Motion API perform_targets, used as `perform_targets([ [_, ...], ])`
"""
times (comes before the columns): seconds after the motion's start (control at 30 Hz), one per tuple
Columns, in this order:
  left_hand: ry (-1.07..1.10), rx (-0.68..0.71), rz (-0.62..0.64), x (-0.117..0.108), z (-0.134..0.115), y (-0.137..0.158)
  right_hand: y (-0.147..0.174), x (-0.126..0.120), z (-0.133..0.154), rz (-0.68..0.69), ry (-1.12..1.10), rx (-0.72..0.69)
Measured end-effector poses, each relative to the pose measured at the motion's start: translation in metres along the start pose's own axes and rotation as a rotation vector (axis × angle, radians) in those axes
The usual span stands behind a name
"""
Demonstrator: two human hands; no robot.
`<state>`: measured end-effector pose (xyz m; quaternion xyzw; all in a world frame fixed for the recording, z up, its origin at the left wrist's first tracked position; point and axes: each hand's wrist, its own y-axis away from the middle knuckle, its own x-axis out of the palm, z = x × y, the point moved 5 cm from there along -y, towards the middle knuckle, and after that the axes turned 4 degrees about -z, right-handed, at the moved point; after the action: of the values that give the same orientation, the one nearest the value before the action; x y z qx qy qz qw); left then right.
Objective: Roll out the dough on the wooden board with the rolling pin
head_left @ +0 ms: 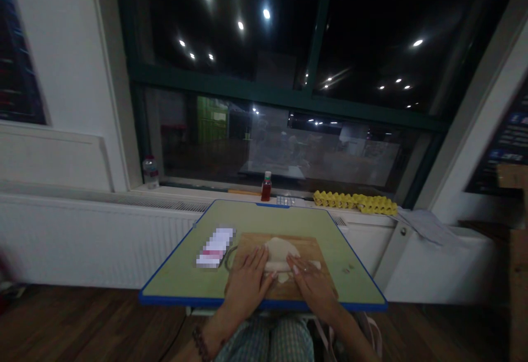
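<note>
Lying palm-down on a pale rolling pin (276, 267), the left hand (251, 273) and the right hand (308, 278) have their fingers stretched out rather than curled tight, the left ones close together and the right ones slightly apart. The pin runs left to right across a flattened sheet of white dough (282, 247), with most of the dough showing on the far side, a small bit on the near side between the hands, and the pin's right end sticking out past the right hand. Dough and pin rest on a wooden cutting board (317, 245), at the near middle of a pale green tabletop (264, 218) edged in blue. Left of the board lies a blurred, white-and-pink rectangular item (215, 247). A beaded bracelet (201, 345) circles the left wrist. Beyond the far edge, the windowsill (196, 189) holds a clear plastic bottle (150, 175) at left, a small bottle of red liquid (266, 190) near the middle, and yellow egg trays (355, 202) at right, with a grey cloth (427, 228) just beside them.
</note>
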<state>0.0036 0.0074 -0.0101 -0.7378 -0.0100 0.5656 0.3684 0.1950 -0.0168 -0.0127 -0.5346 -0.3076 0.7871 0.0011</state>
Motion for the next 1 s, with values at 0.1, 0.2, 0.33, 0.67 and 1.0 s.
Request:
perform_targets([
  [0.1, 0.003, -0.046, 0.114, 0.006, 0.006, -0.02, -0.014, 0.002, 0.0, 0.038, 0.035, 0.034],
  [0.2, -0.005, -0.121, 0.168, 0.014, 0.016, -0.047, -0.034, 0.01, -0.005, 0.075, 0.098, 0.157],
  [0.33, -0.068, -0.236, 0.175, 0.024, 0.029, -0.075, -0.058, 0.018, -0.014, -0.043, 0.204, 0.284],
  [0.67, 0.053, -0.115, 0.279, 0.021, 0.027, -0.081, -0.085, 0.021, -0.021, 0.031, 0.252, 0.325],
  [1.0, 0.058, -0.023, 0.253, 0.013, 0.017, -0.071, -0.073, 0.021, -0.021, 0.091, 0.201, 0.278],
])
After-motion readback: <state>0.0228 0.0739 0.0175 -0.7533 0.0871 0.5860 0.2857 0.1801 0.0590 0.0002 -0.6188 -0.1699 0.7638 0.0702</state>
